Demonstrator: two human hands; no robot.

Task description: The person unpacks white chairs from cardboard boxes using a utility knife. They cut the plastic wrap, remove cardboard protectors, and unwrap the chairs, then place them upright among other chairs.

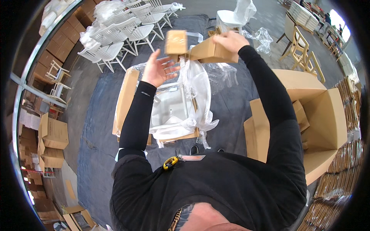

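Observation:
My right hand [232,41] is closed on the far right end of a long folded cardboard piece [210,52]. My left hand [158,70] is open, its fingers spread, just short of a taped cardboard block [176,43] and apart from it. Below my hands lies a white chair [169,106], with its legs and the underside of its seat showing. White foam wrap [199,86] runs along its right side, and clear plastic film [223,75] spreads beyond that. A cardboard strip [126,102] stands along the chair's left side.
A dark blue cloth [102,111] covers the floor under the chair. A large opened carton [323,119] stands at my right. White chairs [135,30] line the far left, and another partly wrapped white chair [229,18] stands ahead. Crumpled film [264,40] lies near it.

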